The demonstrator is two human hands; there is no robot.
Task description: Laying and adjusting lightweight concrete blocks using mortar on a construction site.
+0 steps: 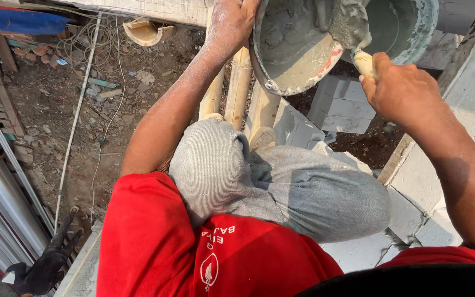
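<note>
Grey mortar-caked bucket (298, 49) tilted, left hand (232, 22) gripping rim, right hand (402, 88) clasping trowel (353, 33)

This is an outdoor building site seen from high up — bamboo scaffold poles (237, 88) stand below, grey concrete blocks (341, 104) form a half-built wall, a bucket (295, 47) is smeared with wet grey mortar, and the dirt ground (56, 110) far below is littered with rubble, cables and broken bricks.

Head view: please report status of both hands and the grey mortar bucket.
Left hand grips rim of tilted grey mortar bucket. Right hand holds pale-handled trowel, blade loaded with wet mortar. Nothing between them.
</note>
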